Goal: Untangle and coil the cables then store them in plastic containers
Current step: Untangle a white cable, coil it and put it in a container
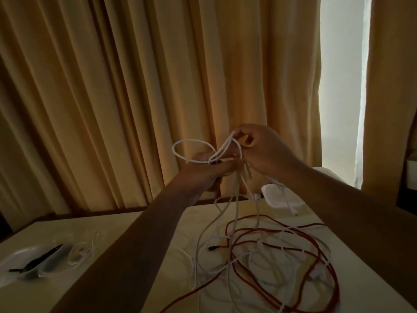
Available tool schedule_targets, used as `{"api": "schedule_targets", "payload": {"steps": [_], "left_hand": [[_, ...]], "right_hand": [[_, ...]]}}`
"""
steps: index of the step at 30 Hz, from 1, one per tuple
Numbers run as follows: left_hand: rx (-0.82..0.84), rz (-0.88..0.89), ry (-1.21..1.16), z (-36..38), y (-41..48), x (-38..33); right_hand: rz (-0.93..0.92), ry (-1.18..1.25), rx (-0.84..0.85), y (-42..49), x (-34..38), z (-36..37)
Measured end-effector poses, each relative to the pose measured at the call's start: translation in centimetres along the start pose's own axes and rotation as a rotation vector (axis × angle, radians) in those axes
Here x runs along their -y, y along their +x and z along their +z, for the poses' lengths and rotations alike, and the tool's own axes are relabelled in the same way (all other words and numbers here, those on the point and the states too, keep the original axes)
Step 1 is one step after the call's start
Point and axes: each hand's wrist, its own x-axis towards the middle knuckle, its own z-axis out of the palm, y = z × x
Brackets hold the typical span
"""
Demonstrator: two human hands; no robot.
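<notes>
Big yellow curtains (pixel 112 98) fill the back, then your pale table (pixel 140 231) below. On it there's a messy tangle with a red cable (pixel 293 251) looping through white ones, right side. Far left sits a clear plastic container (pixel 20 258) with a black cable (pixel 38 259) in it, plus another white container (pixel 282 197) at the far edge. You've got both hands up over the table: left hand (pixel 203 172) closed around the white cable (pixel 191 152) strands, right hand (pixel 261 150) pinching a loop of it.
</notes>
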Motion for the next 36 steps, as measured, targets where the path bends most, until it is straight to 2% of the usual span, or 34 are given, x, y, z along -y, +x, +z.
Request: {"api": "schedule_targets", "payload": {"steps": [3, 5, 9, 11, 13, 14, 17, 20, 22, 26, 27, 28, 30, 32, 34, 36], "left_hand": [[0.024, -0.034, -0.173, -0.6, 0.3, 0.0], [0.037, -0.057, -0.284, -1.1, 0.4, 0.2], [-0.063, 0.000, -0.197, -1.2, 1.0, -0.4], [-0.107, 0.039, -0.190, -1.3, 1.3, -1.0], [-0.104, 0.053, -0.172, -1.4, 1.4, -1.5], [-0.098, 0.069, -0.156, -1.5, 1.4, -1.6], [-0.166, 0.106, -0.253, -2.5, 1.6, -2.2], [-0.340, 0.119, -0.440, -5.0, 2.1, -3.0], [-0.369, 0.142, -0.545, -6.6, 2.4, -3.3], [-0.402, 0.120, -0.597, -7.8, 2.1, -2.6], [-0.389, 0.103, -0.578, -7.6, 2.0, -2.2], [-0.373, 0.083, -0.554, -7.3, 1.8, -1.7], [-0.332, 0.038, -0.547, -6.5, 1.7, -0.6], [-0.278, -0.014, -0.588, -5.6, 1.6, 0.3], [-0.216, -0.058, -0.608, -4.7, 1.3, 0.7], [-0.134, -0.071, -0.613, -4.0, 1.1, 0.7]], "right_hand": [[-0.076, -0.084, -0.006, 0.4, 0.4, -1.0], [-0.115, -0.055, -0.020, 0.6, 0.8, -1.5], [-0.129, 0.079, 0.018, -0.1, 1.1, -1.6], [0.015, 0.151, 0.067, -0.6, 0.5, -1.1], [0.255, 0.299, 0.230, -1.5, -0.5, -0.3], [0.316, 0.309, 0.269, -1.9, -1.0, 0.1], [0.299, 0.213, 0.307, -3.1, -2.3, 0.4], [0.204, -0.046, 0.491, -4.7, -4.0, 0.2], [0.219, -0.259, 0.627, -6.5, -5.2, 0.2], [0.304, -0.481, 0.838, -9.2, -8.0, -0.1], [0.334, -0.462, 0.836, -8.9, -7.8, -0.3], [0.375, -0.345, 0.787, -8.4, -7.1, -0.3], [0.505, 0.067, 0.538, -6.4, -4.7, 0.0], [0.523, 0.269, 0.326, -4.8, -3.0, 0.3], [0.300, 0.235, 0.144, -4.1, -2.3, 0.8], [0.087, 0.053, 0.143, -3.6, -2.1, 1.8]]}}
